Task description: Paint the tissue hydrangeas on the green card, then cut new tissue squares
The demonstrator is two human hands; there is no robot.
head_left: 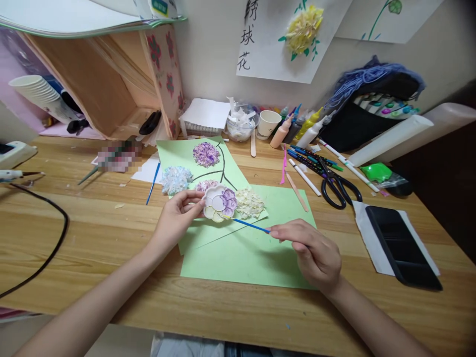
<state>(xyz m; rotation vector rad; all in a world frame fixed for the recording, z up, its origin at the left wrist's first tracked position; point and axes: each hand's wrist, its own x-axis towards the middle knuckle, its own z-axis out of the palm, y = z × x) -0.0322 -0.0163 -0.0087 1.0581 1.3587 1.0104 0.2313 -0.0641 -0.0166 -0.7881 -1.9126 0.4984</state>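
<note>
My left hand (174,218) grips the left rim of a small white flower-shaped paint palette (219,202) with purple paint in some of its wells. My right hand (314,253) pinches a thin blue paintbrush (251,226) whose tip reaches the palette's lower edge. Both hover over a light green sheet (208,161) bearing crumpled-paper flowers: a purple one (206,153), a pale blue one (175,179) and a cream one (250,203), joined by drawn black stems. A second green sheet (253,253) lies underneath.
Black scissors (336,186), markers and paint bottles (297,130) lie at the right back. A paper cup (268,123), a bowl of paper scraps (241,126), a black tray (403,245), a wooden shelf (111,84) and a black cable (44,238) surround the work.
</note>
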